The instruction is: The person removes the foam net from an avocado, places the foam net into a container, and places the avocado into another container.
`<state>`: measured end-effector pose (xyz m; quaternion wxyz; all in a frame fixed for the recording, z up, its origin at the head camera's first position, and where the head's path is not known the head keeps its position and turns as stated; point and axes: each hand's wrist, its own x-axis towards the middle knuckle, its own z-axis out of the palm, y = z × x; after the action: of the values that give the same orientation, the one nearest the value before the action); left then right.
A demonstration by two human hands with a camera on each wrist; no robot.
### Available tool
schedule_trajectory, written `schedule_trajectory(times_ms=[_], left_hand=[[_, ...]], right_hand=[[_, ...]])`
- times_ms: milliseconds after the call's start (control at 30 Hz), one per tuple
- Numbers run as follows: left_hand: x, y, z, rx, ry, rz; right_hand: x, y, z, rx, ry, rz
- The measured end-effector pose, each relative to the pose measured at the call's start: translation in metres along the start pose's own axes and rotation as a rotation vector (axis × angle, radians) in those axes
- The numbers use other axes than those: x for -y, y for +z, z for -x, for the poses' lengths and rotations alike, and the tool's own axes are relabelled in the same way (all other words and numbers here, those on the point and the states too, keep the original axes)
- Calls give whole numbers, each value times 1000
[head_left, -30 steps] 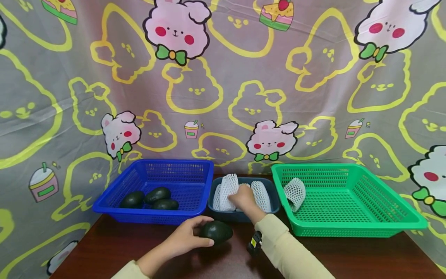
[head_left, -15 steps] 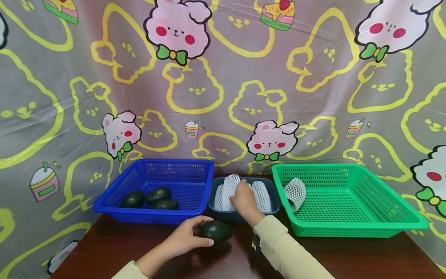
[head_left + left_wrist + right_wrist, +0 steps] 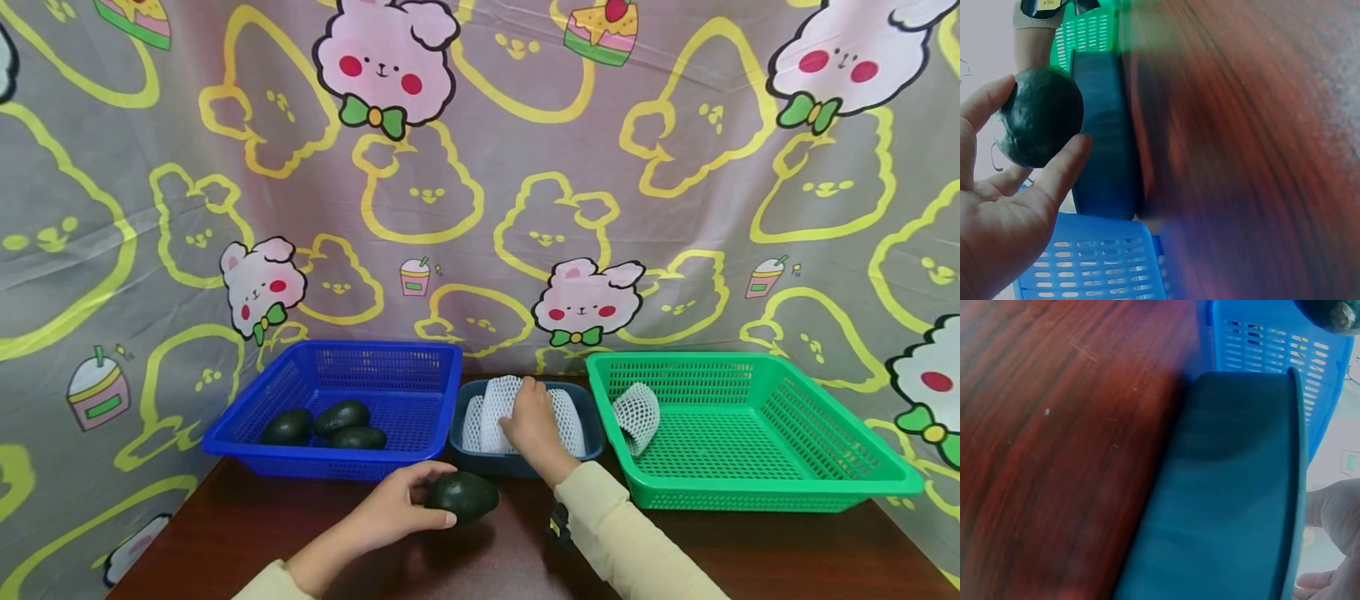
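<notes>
My left hand [image 3: 401,504] holds a dark green avocado [image 3: 465,497] between thumb and fingers, over the table in front of the bins. In the left wrist view the avocado [image 3: 1044,117] sits between thumb and fingertips. My right hand [image 3: 534,423] reaches into the small dark blue bin [image 3: 592,454], among white foam net sleeves [image 3: 497,421]. Its thumb lies against the tallest sleeve and its fingers bend over the sleeves' tops. I cannot tell whether they pinch one. The right wrist view shows only part of this hand [image 3: 1341,537], behind the bin's wall.
A blue basket [image 3: 255,454] on the left contains several avocados [image 3: 341,417]. On the right stands a green basket [image 3: 750,492], with a netted avocado [image 3: 636,417] against its left wall. Brown table [image 3: 480,571] lies in front; a printed cloth [image 3: 465,208] hangs behind.
My right hand has shifted slightly right among the foam sleeves, and the tallest sleeve has shifted a little with it. The left hand keeps its hold on the avocado.
</notes>
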<state>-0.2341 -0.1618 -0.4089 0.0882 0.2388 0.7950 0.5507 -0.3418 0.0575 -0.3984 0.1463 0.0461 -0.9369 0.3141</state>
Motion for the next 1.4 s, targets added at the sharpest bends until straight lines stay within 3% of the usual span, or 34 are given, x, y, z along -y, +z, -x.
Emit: schedule_trajectory(times_ms=[500,767,1100,1400], left_hand=[[-13,-5,5,22,16,-2],[-30,-14,6,31,33,38],[-44,-40,0,-54,62,-47],[-48,-67,-6,-220,13,-124]], right_hand=[[6,-15,0,33,22,-26],[4,-20,5,36,2,-62],[13,-21,18,52,-67,-102],[28,-18,31,111,-173,-232]])
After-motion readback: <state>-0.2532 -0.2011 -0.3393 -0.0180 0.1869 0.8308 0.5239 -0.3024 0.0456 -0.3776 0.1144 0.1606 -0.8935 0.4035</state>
